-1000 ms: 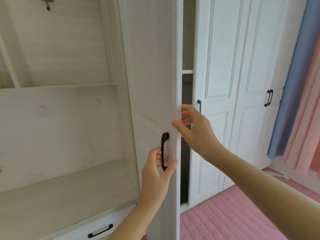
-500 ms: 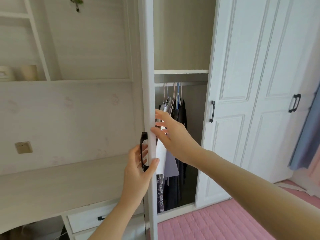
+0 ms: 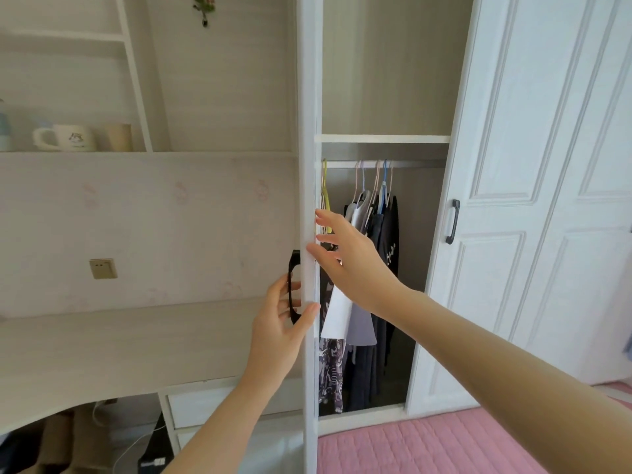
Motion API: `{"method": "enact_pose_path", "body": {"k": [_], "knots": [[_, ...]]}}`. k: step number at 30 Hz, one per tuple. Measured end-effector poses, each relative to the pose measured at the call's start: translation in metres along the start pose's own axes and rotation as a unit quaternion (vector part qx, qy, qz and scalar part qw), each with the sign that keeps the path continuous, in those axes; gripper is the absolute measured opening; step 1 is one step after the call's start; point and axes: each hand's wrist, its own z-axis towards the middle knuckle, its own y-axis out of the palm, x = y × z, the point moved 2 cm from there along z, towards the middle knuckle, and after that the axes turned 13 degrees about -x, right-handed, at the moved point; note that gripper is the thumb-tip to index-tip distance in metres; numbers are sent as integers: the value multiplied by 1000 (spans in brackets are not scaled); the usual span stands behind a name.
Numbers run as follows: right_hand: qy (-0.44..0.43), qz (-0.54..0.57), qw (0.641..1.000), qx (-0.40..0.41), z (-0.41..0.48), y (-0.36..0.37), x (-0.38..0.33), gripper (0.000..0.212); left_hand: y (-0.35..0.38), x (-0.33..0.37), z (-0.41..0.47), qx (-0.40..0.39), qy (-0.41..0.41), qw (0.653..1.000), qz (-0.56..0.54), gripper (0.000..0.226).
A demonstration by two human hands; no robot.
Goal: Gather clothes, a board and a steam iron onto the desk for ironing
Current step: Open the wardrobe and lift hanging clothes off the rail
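- Wardrobe: white, one compartment open, with a shelf above a hanging rail.
- Door: seen edge-on, standing between the desk side and the open compartment.
- Desk: pale wood top, left of the door and lower than the rail. This is where the items are to go.
- Clothes: task item. Dark and pale garments on hangers hang from the rail, long axis vertical, inside the compartment right of the door edge. Board and steam iron are not in view.
- Right hand: fingers straight and spread, tips touching the door edge, pinching nothing. The garments lie just behind it and to its right — this is the nearer hand.
- Left hand: on the desk side of the door, apart from the clothes, fingers curled round the handle, thumb pressed on the door edge.
- Judgement: the reach goes rightward and inward, then up to the hanger hooks — the right hand is better placed for it.
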Motion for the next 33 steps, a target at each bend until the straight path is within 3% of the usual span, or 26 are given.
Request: {"method": "enact_pose_path", "body": {"k": [10, 16, 19, 21, 25, 33], "knots": [[24, -112, 992, -58, -35, -19, 31, 47, 15, 15, -11, 101, 5, 993, 65, 53], [76, -189, 975, -90, -58, -37, 62, 46, 34, 22, -24, 189, 93, 948, 238, 54], [95, -208, 968, -102, -64, -45, 79, 46, 50, 25, -29, 137, 176, 925, 307, 45], [105, -212, 966, -107, -65, -50, 89, 46, 63, 28, -25, 79, 192, 928, 309, 42], [127, -222, 960, -116, -60, -57, 108, 46, 87, 22, -1, -1, 130, 936, 326, 48], [160, -208, 957, -123, -24, -65, 163, 41, 116, -26, 95, -34, -6, 937, 347, 41]]}}
